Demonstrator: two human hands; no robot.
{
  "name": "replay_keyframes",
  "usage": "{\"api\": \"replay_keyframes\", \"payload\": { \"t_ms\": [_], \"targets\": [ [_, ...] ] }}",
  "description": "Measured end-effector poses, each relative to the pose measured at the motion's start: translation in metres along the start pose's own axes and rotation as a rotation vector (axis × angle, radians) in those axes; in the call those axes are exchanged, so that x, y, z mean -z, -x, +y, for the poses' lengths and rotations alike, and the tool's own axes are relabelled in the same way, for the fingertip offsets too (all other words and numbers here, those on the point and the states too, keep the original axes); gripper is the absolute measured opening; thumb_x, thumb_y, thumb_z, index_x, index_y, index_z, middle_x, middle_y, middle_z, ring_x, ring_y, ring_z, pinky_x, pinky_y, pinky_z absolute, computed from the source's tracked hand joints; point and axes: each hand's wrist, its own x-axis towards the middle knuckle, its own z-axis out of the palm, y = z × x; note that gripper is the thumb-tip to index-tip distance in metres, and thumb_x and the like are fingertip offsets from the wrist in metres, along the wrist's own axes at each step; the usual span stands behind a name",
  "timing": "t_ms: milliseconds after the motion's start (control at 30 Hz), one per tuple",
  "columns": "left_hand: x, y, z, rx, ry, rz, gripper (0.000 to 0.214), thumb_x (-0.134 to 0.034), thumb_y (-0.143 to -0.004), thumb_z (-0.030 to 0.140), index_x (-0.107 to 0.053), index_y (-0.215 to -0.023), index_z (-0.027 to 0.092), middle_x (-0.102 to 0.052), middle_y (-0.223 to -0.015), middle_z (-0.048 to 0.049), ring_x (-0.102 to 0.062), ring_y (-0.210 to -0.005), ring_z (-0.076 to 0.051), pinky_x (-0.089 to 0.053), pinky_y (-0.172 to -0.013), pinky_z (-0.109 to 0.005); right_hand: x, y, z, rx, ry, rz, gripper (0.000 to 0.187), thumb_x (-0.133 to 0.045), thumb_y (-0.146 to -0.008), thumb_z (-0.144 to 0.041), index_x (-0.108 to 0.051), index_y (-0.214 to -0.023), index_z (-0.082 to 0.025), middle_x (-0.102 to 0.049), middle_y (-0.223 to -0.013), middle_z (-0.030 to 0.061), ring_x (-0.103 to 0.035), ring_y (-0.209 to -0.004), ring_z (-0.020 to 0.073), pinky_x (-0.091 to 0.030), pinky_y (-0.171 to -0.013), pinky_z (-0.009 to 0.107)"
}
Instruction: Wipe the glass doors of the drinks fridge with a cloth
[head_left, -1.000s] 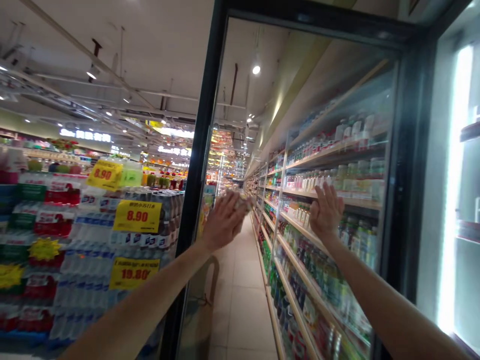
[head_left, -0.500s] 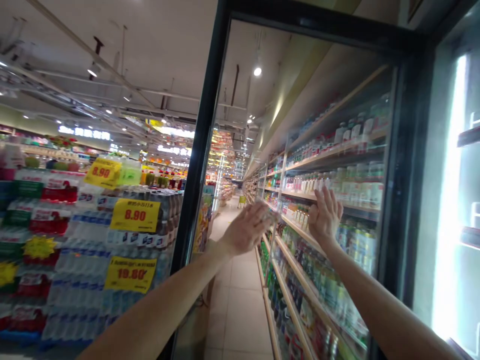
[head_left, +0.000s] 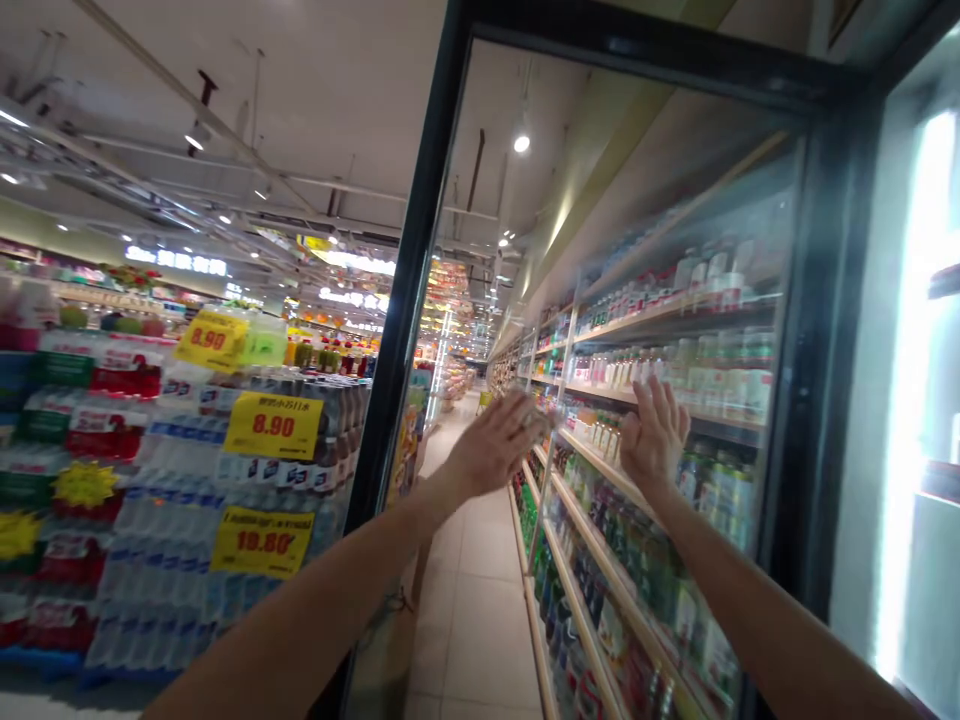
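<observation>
Glass door [head_left: 405, 300], framed in black, is filling the middle and right of our view, standing beside a bright light strip [head_left: 911, 400]. Through its pane we are seeing long shelves [head_left: 645, 322] of bottled drinks, while beyond the frame to the left, packs of bottles [head_left: 161, 510] are rising in stacks, with yellow price signs [head_left: 274, 425] standing out on them. We are stretching both arms toward the pane. Our left hand [head_left: 491, 445] is showing the change: compared with a second ago it is lying farther right, nearer the other hand, though over the last half-second it is barely shifting. Our right hand [head_left: 654, 435] is keeping its place, spreading its fingers, palm toward the glass, apparently resting there and gripping nothing. Smallest of all, a crumpled pale cloth [head_left: 545, 420] is peeking out past the left fingertips; we are holding it under those fingers, pressed together, and blur is hiding how firmly. This shift, we are judging, is bringing the cloth over the pane's middle, rather than near its left edge.
</observation>
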Motion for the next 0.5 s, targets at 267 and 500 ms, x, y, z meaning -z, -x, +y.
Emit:
{"api": "replay_keyframes", "payload": {
  "t_ms": [267, 500],
  "targets": [
    [0.015, -0.021, -0.048, 0.350, -0.054, 0.161, 0.050, -0.043, -0.086, 0.024, -0.036, -0.135, 0.022, -0.033, -0.145, -0.0092, -0.023, -0.138, -0.026, -0.026, -0.110, -0.047, -0.001, 0.000, 0.000, 0.016, 0.021, 0.023, 0.045, -0.034, -0.088, -0.029, -0.048, -0.130, -0.020, -0.044, -0.140, 0.0097, -0.034, -0.134, 0.0221, -0.024, -0.108, 0.043],
    [0.001, -0.017, 0.004, -0.077, 0.009, -0.032, 0.054, -0.045, -0.085, 0.025, -0.033, -0.138, 0.023, -0.037, -0.143, -0.0076, -0.023, -0.137, -0.024, -0.025, -0.111, -0.041, -0.001, 0.000, 0.002, 0.044, 0.016, 0.042, 0.045, -0.036, -0.088, -0.028, -0.047, -0.131, -0.019, -0.044, -0.140, 0.0097, -0.034, -0.134, 0.0226, -0.024, -0.108, 0.044]
  ]
}}
